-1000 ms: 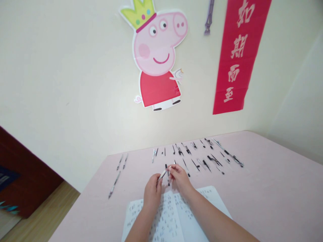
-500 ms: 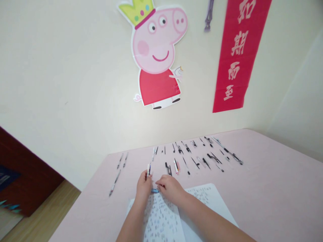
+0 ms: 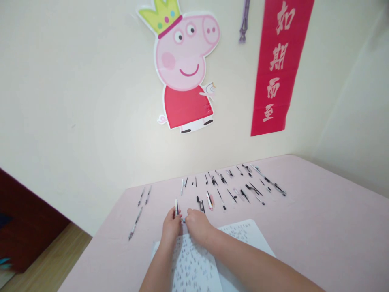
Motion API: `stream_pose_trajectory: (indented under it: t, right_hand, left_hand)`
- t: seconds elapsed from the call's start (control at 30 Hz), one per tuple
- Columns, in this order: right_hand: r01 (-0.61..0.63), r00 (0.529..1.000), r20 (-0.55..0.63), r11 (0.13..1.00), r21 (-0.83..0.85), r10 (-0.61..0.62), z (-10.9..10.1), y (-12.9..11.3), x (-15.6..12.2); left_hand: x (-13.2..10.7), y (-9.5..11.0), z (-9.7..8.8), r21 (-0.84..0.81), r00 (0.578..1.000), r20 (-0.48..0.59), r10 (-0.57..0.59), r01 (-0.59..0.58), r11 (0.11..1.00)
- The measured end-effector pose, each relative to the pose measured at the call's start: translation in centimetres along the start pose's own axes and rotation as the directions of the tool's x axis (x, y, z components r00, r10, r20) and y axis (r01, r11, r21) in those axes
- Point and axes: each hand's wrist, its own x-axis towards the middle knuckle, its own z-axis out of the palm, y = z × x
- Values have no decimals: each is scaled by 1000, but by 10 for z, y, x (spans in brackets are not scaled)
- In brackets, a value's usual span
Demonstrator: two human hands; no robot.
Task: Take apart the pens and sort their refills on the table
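My left hand (image 3: 170, 224) is closed around a slim white pen (image 3: 176, 206), which points up toward the wall. Close beside it on the right, my right hand (image 3: 197, 225) has its fingers curled in, over a small blue pen part (image 3: 184, 220). Most of that part is hidden by the fingers. Both forearms reach across an open notebook (image 3: 194, 263) with handwritten pages. Beyond my right hand lie a black pen cap and pen parts (image 3: 200, 203), with a white and pink pen (image 3: 209, 200) to their right.
Pens, refills and caps lie in two rows across the pink table (image 3: 319, 227), a dismantled black pen (image 3: 234, 196) among them. Several assembled clear pens (image 3: 135, 223) lie on the left. A pig cutout (image 3: 188, 81) and a red banner (image 3: 279, 69) hang on the wall.
My right hand has moved in toward my left and closed over the blue pen part, which lay in the open between the hands. The camera view has shifted slightly.
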Motion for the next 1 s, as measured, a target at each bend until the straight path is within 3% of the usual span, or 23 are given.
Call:
stream_pose_trajectory:
  t: [0.23, 0.6, 0.8, 1.0]
  right_hand:
    - [-115, 992, -55, 993, -19, 113, -17, 13, 17]
    - [-215, 971, -101, 977, 12, 215, -23, 23, 19]
    - [-249, 959, -128, 967, 51, 254, -25, 29, 16]
    - [-207, 960, -170, 973, 97, 221, -21, 28, 18]
  left_hand:
    - [9, 10, 11, 203, 992, 127, 23, -48, 978]
    - [10, 38, 25, 537, 994, 100, 46, -93, 839]
    - [8, 45, 23, 605, 995, 82, 64, -101, 790]
    - [11, 37, 18, 586, 993, 64, 94, -114, 802]
